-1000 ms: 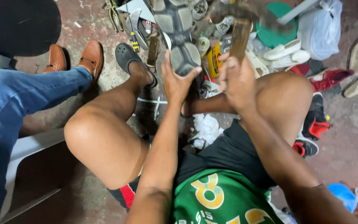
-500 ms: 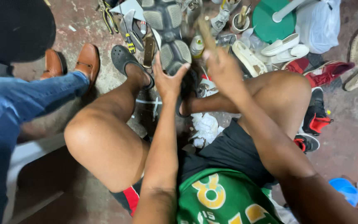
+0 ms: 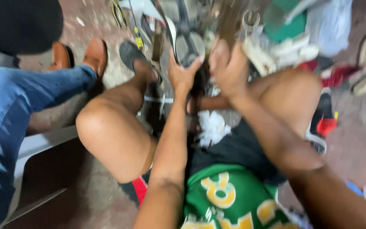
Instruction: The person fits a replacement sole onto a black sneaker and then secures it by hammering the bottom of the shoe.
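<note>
Swinging lower now — right hand (image 3: 229,70), hammer (image 3: 230,21)

A pair of brown leather shoes (image 3: 79,57) stood upper left; a white plastic bag (image 3: 330,26) lay upper right.

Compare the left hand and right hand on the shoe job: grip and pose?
The left hand presses open-fingered against the grey shoe sole; the right hand is closed round a wooden handle. The left hand looks fairly sharp, the right hand motion-blurred. Both are bare and reach forward between the knees.
</note>
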